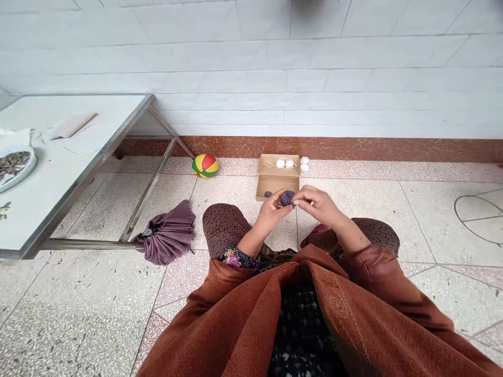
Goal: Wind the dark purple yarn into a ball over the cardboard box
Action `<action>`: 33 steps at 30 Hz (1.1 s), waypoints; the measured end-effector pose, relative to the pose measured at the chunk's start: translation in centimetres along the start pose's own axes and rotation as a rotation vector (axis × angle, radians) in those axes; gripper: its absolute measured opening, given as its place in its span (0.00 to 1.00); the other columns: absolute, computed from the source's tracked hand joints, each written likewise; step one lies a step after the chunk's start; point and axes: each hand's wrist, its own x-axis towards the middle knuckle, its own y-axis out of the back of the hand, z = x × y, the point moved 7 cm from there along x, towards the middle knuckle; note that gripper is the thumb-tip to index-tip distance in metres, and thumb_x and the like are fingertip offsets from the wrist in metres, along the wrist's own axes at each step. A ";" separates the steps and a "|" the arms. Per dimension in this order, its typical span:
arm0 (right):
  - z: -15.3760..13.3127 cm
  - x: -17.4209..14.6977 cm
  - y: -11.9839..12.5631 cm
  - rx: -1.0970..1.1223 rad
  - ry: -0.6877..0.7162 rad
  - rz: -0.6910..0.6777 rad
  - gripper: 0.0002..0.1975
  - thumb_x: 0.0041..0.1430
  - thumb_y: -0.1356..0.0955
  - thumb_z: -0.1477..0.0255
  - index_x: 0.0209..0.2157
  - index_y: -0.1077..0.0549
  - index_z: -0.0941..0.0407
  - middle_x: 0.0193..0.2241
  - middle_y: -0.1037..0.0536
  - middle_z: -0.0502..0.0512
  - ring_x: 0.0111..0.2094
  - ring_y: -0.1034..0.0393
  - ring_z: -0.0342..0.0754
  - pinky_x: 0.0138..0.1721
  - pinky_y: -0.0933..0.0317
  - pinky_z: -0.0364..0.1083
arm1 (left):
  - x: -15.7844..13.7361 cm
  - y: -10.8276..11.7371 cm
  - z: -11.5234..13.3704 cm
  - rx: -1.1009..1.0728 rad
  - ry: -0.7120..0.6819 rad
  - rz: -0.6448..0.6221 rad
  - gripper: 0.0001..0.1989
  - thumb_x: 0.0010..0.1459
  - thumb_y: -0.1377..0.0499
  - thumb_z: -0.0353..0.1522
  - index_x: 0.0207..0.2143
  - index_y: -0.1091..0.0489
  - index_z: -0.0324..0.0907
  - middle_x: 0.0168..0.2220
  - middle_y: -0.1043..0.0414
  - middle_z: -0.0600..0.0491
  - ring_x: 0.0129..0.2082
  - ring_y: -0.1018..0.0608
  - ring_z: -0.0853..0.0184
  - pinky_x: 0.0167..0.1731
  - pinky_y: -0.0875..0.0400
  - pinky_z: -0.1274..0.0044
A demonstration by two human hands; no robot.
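Observation:
Between my knees, a small dark purple ball of yarn point(287, 198) is gripped by the fingers of my left hand point(272, 212). My right hand point(320, 207) meets the ball from the right, its thumb and fingers pinched together; what they pinch is too small to make out. A tiny pale tip shows by the right fingers. Just beyond the hands lies an open cardboard box point(278, 183) on the floor. One half holds white yarn balls point(284, 163) with loose strands, and a second dark ball point(268, 194) sits in the nearer half.
More white balls point(304, 164) rest beside the box. A colourful ball point(205, 166) lies near the wall. At left stands a metal-framed table point(118, 112) with a dish point(18, 167); a folded purple umbrella point(168, 233) is by its leg. A wire ring point(481, 214) lies right.

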 end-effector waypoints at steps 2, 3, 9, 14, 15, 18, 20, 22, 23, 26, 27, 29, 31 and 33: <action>0.7 1.3 0.6 -0.007 0.005 0.061 0.15 0.72 0.29 0.56 0.36 0.20 0.51 0.34 0.22 0.53 0.37 0.28 0.50 0.43 0.32 0.49 | -0.4 -1.0 0.0 0.001 0.004 -0.094 0.33 0.50 0.23 0.40 0.57 0.24 0.42 0.53 0.20 0.47 0.50 0.22 0.61 0.54 0.30 0.69; 1.3 1.7 0.8 -0.003 -0.016 0.093 0.15 0.72 0.29 0.56 0.35 0.21 0.51 0.33 0.22 0.53 0.37 0.28 0.50 0.43 0.33 0.49 | -0.6 -1.5 0.1 -0.018 0.004 -0.126 0.32 0.50 0.23 0.40 0.57 0.24 0.43 0.53 0.21 0.47 0.50 0.22 0.61 0.54 0.30 0.69; 6.1 -0.8 -1.5 0.193 -0.304 0.202 0.19 0.68 0.31 0.51 0.35 0.25 0.53 0.29 0.26 0.49 0.31 0.33 0.47 0.35 0.37 0.47 | -1.7 -1.7 0.8 -0.249 0.090 -0.093 0.35 0.51 0.22 0.42 0.59 0.29 0.46 0.46 0.21 0.52 0.36 0.23 0.71 0.40 0.29 0.76; 5.6 -3.9 -3.2 0.135 -0.311 0.185 0.21 0.69 0.32 0.49 0.32 0.27 0.53 0.26 0.28 0.48 0.29 0.34 0.47 0.34 0.38 0.46 | -1.8 -1.2 1.2 -0.373 0.141 -0.036 0.32 0.50 0.22 0.40 0.55 0.26 0.43 0.48 0.21 0.50 0.36 0.23 0.72 0.39 0.29 0.76; 4.8 -4.2 -3.3 0.103 -0.272 0.161 0.21 0.70 0.31 0.50 0.32 0.26 0.53 0.26 0.27 0.49 0.30 0.33 0.47 0.34 0.37 0.46 | -1.6 -0.9 1.1 -0.371 0.129 -0.014 0.32 0.49 0.22 0.40 0.55 0.26 0.43 0.48 0.21 0.51 0.36 0.23 0.72 0.40 0.29 0.76; 1.7 -4.4 -3.4 0.030 -0.106 0.030 0.17 0.73 0.31 0.55 0.34 0.24 0.52 0.29 0.23 0.51 0.32 0.29 0.48 0.37 0.35 0.47 | -1.3 0.0 1.1 -0.280 0.074 0.060 0.32 0.47 0.22 0.38 0.53 0.26 0.42 0.47 0.21 0.51 0.38 0.23 0.70 0.39 0.29 0.76; -0.3 -4.0 -2.8 0.008 -0.016 -0.026 0.15 0.74 0.31 0.59 0.35 0.22 0.52 0.30 0.22 0.52 0.32 0.28 0.48 0.38 0.34 0.47 | -1.3 0.3 1.2 -0.183 0.044 0.073 0.31 0.46 0.22 0.37 0.52 0.25 0.42 0.46 0.20 0.51 0.40 0.22 0.69 0.41 0.29 0.76; -1.5 -3.0 -1.6 -0.014 0.026 -0.001 0.13 0.75 0.31 0.60 0.37 0.21 0.51 0.31 0.21 0.53 0.33 0.28 0.48 0.39 0.33 0.48 | -1.6 0.0 1.2 -0.104 0.032 0.049 0.29 0.46 0.23 0.36 0.51 0.25 0.42 0.45 0.20 0.51 0.42 0.21 0.67 0.45 0.28 0.74; -1.7 -2.5 -1.0 -0.023 0.030 0.028 0.12 0.75 0.31 0.60 0.37 0.21 0.51 0.32 0.21 0.53 0.34 0.27 0.48 0.40 0.33 0.48 | -1.7 -0.2 1.3 -0.071 0.035 0.025 0.29 0.46 0.24 0.35 0.50 0.25 0.42 0.45 0.20 0.51 0.42 0.21 0.66 0.46 0.28 0.74; -0.7 -0.7 0.1 -0.027 0.012 0.062 0.13 0.72 0.28 0.58 0.35 0.20 0.51 0.33 0.21 0.53 0.36 0.27 0.49 0.42 0.32 0.49 | -2.2 -1.2 1.3 -0.022 0.060 -0.059 0.27 0.45 0.25 0.33 0.49 0.25 0.41 0.43 0.21 0.51 0.42 0.22 0.66 0.46 0.29 0.73; 0.0 -0.3 0.2 -0.010 -0.016 0.078 0.14 0.71 0.28 0.57 0.35 0.20 0.51 0.32 0.22 0.53 0.36 0.28 0.49 0.42 0.32 0.49 | -2.3 -1.4 1.3 -0.038 0.065 -0.076 0.27 0.45 0.25 0.32 0.49 0.26 0.42 0.43 0.21 0.52 0.41 0.22 0.66 0.46 0.29 0.74; 1.8 -0.1 0.3 0.070 -0.109 0.158 0.15 0.71 0.30 0.56 0.34 0.22 0.52 0.31 0.23 0.51 0.34 0.29 0.49 0.39 0.32 0.48 | -2.3 -1.5 1.3 -0.120 0.066 -0.074 0.26 0.45 0.26 0.32 0.48 0.28 0.43 0.40 0.22 0.54 0.39 0.22 0.68 0.44 0.28 0.75; 2.8 -0.5 -0.4 0.134 -0.162 0.175 0.15 0.72 0.31 0.57 0.35 0.22 0.52 0.30 0.23 0.51 0.32 0.29 0.48 0.37 0.33 0.48 | -2.2 -1.3 1.2 -0.198 0.058 -0.025 0.24 0.47 0.26 0.33 0.45 0.29 0.43 0.36 0.25 0.56 0.35 0.24 0.70 0.40 0.28 0.76; 2.3 -1.4 -1.7 0.129 -0.130 0.131 0.12 0.69 0.28 0.59 0.36 0.22 0.52 0.32 0.21 0.52 0.34 0.27 0.49 0.40 0.31 0.49 | -2.6 -1.1 1.0 -0.226 0.057 0.050 0.21 0.49 0.28 0.33 0.45 0.28 0.44 0.35 0.26 0.56 0.35 0.25 0.70 0.39 0.29 0.77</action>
